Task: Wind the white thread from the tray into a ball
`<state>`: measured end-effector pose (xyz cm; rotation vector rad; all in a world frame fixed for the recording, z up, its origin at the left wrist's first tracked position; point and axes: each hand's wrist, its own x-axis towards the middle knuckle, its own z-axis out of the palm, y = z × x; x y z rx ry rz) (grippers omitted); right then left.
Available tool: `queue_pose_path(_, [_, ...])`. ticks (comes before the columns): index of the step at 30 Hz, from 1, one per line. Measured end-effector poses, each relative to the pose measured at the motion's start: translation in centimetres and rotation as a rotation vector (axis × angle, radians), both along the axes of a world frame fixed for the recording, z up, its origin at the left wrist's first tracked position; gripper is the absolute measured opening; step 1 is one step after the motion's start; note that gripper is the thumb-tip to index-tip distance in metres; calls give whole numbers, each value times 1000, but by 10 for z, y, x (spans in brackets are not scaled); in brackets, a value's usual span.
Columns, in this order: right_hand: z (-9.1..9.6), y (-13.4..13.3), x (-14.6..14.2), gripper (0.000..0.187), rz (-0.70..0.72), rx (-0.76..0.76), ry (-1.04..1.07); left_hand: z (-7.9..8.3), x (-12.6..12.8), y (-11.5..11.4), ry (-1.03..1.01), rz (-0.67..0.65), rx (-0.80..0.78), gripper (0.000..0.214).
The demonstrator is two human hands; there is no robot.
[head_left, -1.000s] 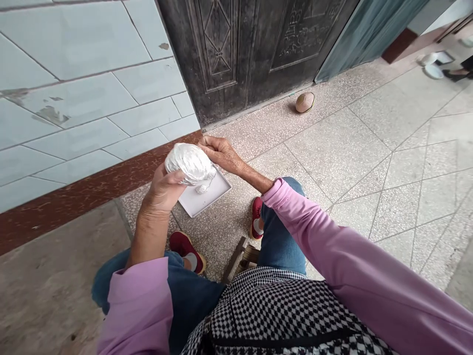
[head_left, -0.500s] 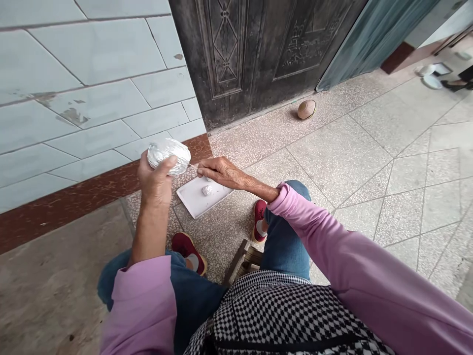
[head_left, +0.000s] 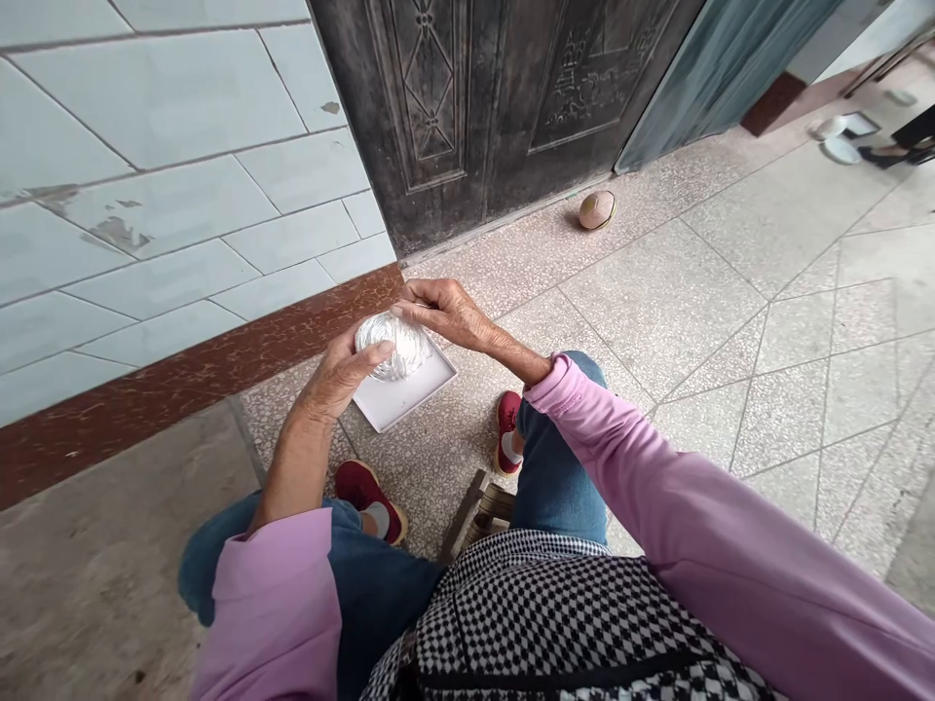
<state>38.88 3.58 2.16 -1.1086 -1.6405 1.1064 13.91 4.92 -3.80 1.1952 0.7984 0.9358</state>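
Note:
My left hand (head_left: 340,375) holds a ball of white string (head_left: 394,349), thumb across its near side and fingers around its left. At the ball's upper right, my right hand (head_left: 445,312) is closed in a pinch, its fingertips close against the windings. The strand between those fingertips is too thin to make out clearly now. Under the ball, on the floor, lies a shallow white tray (head_left: 398,404), its far part hidden by the ball and hands.
A round tan object (head_left: 597,209) rests by the dark carved door (head_left: 482,117). Tiled wall (head_left: 182,185) rises on the left. Below are my red shoes (head_left: 365,492) and a small low wooden stool (head_left: 486,511). Pale dishes (head_left: 840,149) and a person's dark-clothed leg (head_left: 916,131) show far right.
The ball has come right and down in my left hand and turned, and now covers the small white lump on the tray. My right hand has shifted slightly up, nearer the ball's top.

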Motion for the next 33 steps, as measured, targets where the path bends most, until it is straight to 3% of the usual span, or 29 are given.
queue_pose_path(5, [-7,9,-4,71,-21,-50,97,7,2,-7,-25,-81,-82,72])
queue_pose_path(9, [-20,19,-11,69,-39,-71,165,15,6,-11,-132,-59,-114,73])
queue_pose_path(13, [-28,22,-18,59,-69,-110,130,24,14,-11,-218,114,-101,74])
queue_pose_path(17, [-28,16,-24,40,6,-86,80,28,17,-4,-307,339,-90,68])
queue_pose_path(21, [-19,5,-31,43,40,-100,-20,26,15,4,-325,411,-47,71])
queue_pose_path(25, [-13,-2,-32,46,84,-91,-58,22,13,9,-279,411,24,70])
queue_pose_path(29, [-24,0,-29,41,160,-46,-68,18,9,17,-170,549,51,85])
queue_pose_path(31, [-32,4,-25,47,196,-21,-35,14,3,23,-73,620,76,96])
queue_pose_path(33, [-36,7,-20,58,233,3,30,8,-5,27,71,581,145,98])
